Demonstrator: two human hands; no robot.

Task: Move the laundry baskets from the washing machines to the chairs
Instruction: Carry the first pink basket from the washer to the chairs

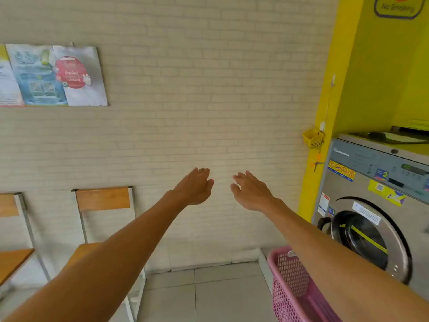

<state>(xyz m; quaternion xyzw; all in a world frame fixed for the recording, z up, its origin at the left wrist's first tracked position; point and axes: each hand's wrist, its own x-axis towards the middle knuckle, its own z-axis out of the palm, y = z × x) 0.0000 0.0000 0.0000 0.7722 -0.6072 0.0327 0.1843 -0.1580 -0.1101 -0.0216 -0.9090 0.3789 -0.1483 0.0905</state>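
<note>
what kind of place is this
Most likely a self-service laundromat: a numbered front-loading washing machine covered in instruction stickers, a pink laundry basket on the floor before it, and wooden waiting chairs along the white brick wall.

We have a single wide-angle view from the person's head, facing a pale brick wall [185, 89] square on and tilted slightly down, so tiled floor [204, 296] fills the bottom centre of the frame. We stand near enough that both forearms reach in from the lower corners, with the left hand [195, 187] and right hand [251, 194] meeting at mid-frame, chairs [104, 205] at lower left, and a washing machine [376, 205] and pink laundry basket [292, 282] crowding the lower right
</note>
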